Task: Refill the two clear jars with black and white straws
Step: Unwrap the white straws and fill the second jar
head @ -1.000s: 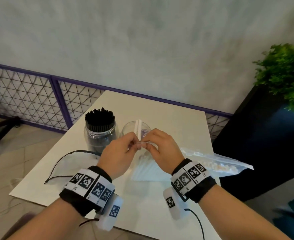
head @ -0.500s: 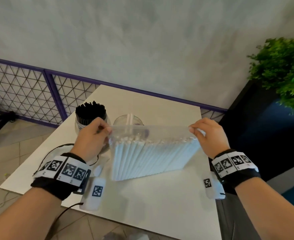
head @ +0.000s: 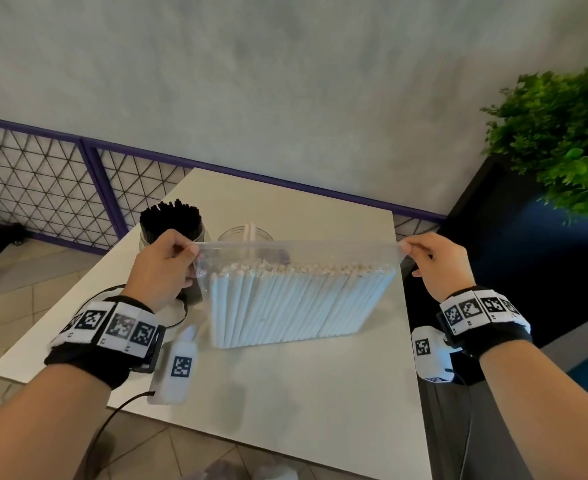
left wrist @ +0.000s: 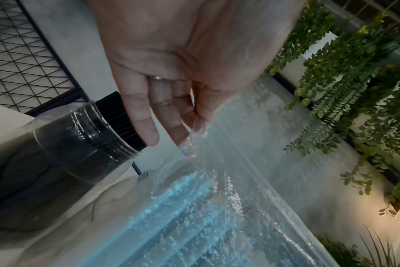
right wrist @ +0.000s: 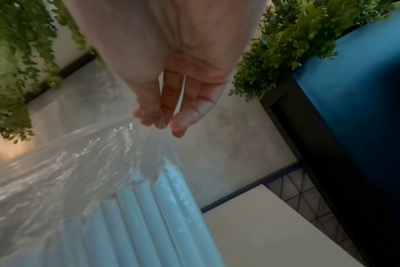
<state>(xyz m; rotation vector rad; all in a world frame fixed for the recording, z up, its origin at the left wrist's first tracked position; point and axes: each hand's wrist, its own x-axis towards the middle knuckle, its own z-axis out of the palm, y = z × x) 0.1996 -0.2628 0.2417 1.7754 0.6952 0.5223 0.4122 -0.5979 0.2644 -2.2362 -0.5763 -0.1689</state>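
Two hands hold up one clear bag point(head: 296, 251) full of white straws point(head: 296, 303) over the white table point(head: 320, 393). Seen from the head, the left hand point(head: 161, 268) pinches the bag's top left corner, and the right hand point(head: 438, 265) pinches its top right corner. The bag's top edge is pulled flat between them. The straws stand side by side inside the bag, and its bottom looks to sit on the table. Behind the bag, on its left side, stands a jar of black straws point(head: 171, 226). Just right of that jar, also behind the bag, is a second clear jar point(head: 244, 233) with a few white straws in it. A green plant point(head: 562, 143) is far off to the right of the bag.

From the left wrist, the fingers point(left wrist: 183, 142) and thumb press the bag's point(left wrist: 240, 180) plastic edge between them. The little finger points out straight. The jar of black straws point(left wrist: 87, 142) is just beside the hand point(left wrist: 183, 63), to the left of the bag.

From the right wrist, the fingertips point(right wrist: 149, 115) nip the bag's point(right wrist: 69, 171) corner. The white straws point(right wrist: 149, 216) hang below, inside the bag. The table point(right wrist: 274, 231) lies under them.
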